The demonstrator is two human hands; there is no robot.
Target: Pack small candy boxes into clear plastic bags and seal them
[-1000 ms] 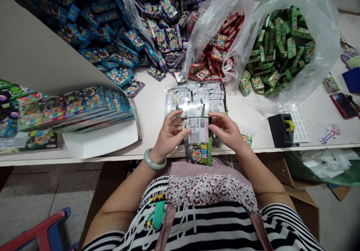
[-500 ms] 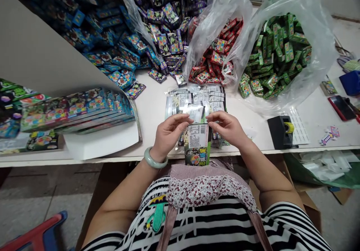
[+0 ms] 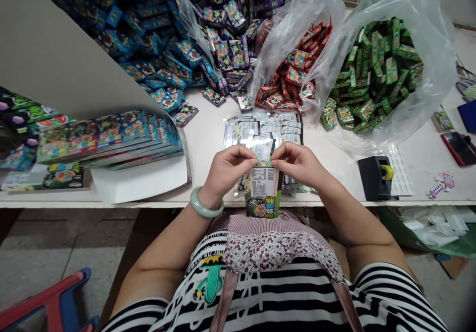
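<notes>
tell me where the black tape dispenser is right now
In the head view the black tape dispenser sits on the white table near its front edge, off to the person's right, beyond the right hand and below the bag of green packets.

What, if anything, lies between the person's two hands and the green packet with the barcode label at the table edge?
Nothing visible. The left hand and right hand both already pinch the top edge of the green packet, fingertips directly on it. The stack of clear-wrapped packets lies behind it on the table, not between.
</notes>
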